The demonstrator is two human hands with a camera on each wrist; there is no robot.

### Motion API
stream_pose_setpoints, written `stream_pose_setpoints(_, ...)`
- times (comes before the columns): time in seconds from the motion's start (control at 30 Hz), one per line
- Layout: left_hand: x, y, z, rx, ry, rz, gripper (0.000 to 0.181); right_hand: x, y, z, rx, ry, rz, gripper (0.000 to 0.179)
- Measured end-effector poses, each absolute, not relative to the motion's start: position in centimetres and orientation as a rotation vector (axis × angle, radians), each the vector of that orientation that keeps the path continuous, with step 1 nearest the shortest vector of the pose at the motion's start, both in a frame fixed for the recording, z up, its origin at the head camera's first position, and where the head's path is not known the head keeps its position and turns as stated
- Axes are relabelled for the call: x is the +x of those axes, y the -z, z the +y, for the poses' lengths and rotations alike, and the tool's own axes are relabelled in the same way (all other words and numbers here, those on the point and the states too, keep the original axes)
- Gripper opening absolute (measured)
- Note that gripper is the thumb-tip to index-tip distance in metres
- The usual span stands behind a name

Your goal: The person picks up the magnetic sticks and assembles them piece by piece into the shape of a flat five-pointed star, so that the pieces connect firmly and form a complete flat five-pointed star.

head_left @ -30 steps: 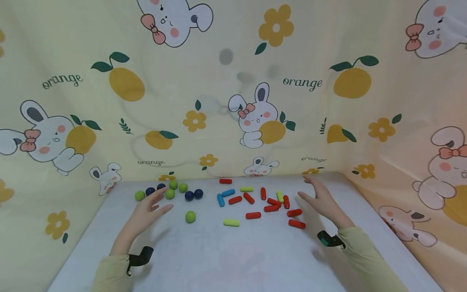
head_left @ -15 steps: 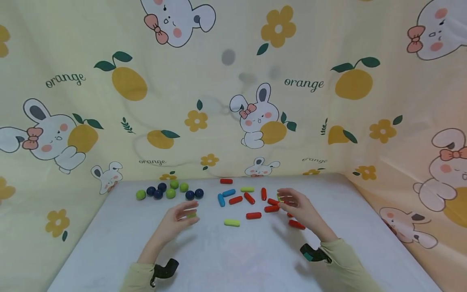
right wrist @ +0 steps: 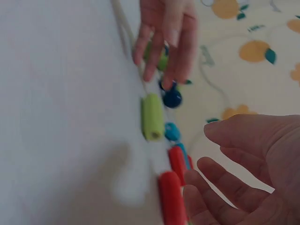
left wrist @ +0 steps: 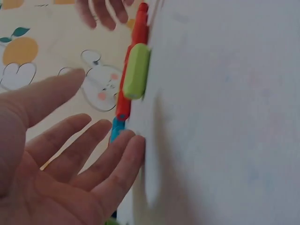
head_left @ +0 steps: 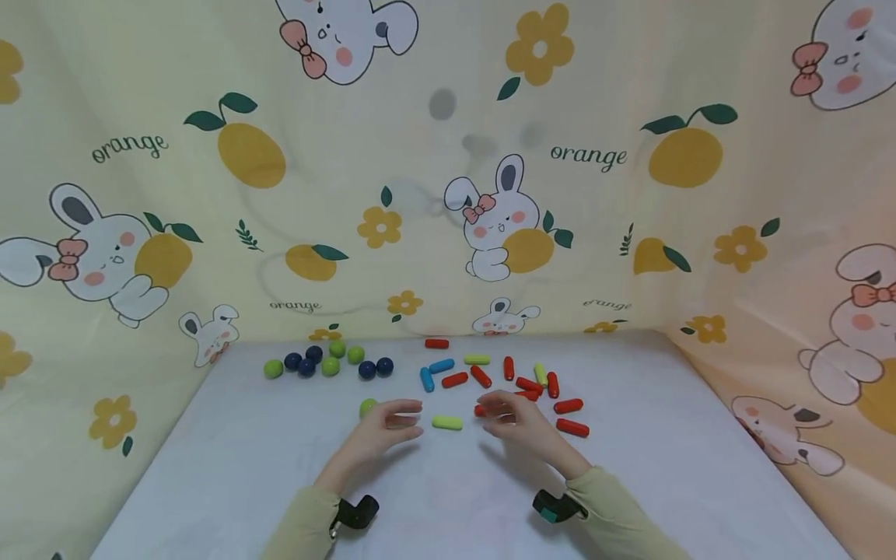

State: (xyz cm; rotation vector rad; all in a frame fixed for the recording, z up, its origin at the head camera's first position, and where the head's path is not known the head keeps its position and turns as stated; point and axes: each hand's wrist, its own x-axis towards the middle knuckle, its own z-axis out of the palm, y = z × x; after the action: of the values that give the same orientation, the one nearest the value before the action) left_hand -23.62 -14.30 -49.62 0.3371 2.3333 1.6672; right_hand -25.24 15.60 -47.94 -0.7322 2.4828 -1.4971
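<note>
A light green rounded stick (head_left: pixel 447 422) lies on the white table between the two hands, touched by neither. To its left my left hand (head_left: pixel 385 428) hovers with fingers loosely extended and nothing held. On the other side my right hand (head_left: pixel 521 426) is also spread, partly covering a red stick (head_left: pixel 479 411). Behind the left fingers a green ball (head_left: pixel 367 406) is partly hidden. In the left wrist view the stick (left wrist: pixel 137 71) appears beyond the spread fingers; the right wrist view has it (right wrist: pixel 153 117) between both hands.
Farther back on the table (head_left: pixel 448 498) lie more red sticks (head_left: pixel 572 428), blue sticks (head_left: pixel 427 379) and a green stick (head_left: pixel 477 359). At the back left sit green balls (head_left: pixel 273 369) and dark blue balls (head_left: pixel 367 370). A printed curtain (head_left: pixel 392 155) rises behind.
Both hands have come inward from the sides, the left moving right and the right moving left, to either side of the near light green stick. The sticks and balls appear unmoved.
</note>
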Motion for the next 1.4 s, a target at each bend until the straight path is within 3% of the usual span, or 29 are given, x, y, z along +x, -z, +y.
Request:
stream_pose_setpoints(0.4, -24.7, 49.9, -12.0, 0.356, -1.607, 2.401, 0.043, -26.4, 49.8, 12.3, -0.677, 1.400, 2.470, 0.040)
stream_pose_setpoints(0.67, -25.3, 50.4, -10.8, 0.229, -1.578, 2.468, 0.031, -26.8, 50.2, 11.3, -0.609, 1.379, 2.532, 0.036)
stream_pose_setpoints(0.97, -25.4, 50.7, -9.7, 0.291, -1.541, 2.645, 0.020, -27.3, 50.8, 10.6, -0.617, 1.364, 2.576, 0.029)
stream_pose_setpoints(1.4, -22.4, 50.6, -10.1, 0.330, -1.583, 2.505, 0.019, -24.2, 50.8, 11.1, -0.635, 1.385, 2.446, 0.028)
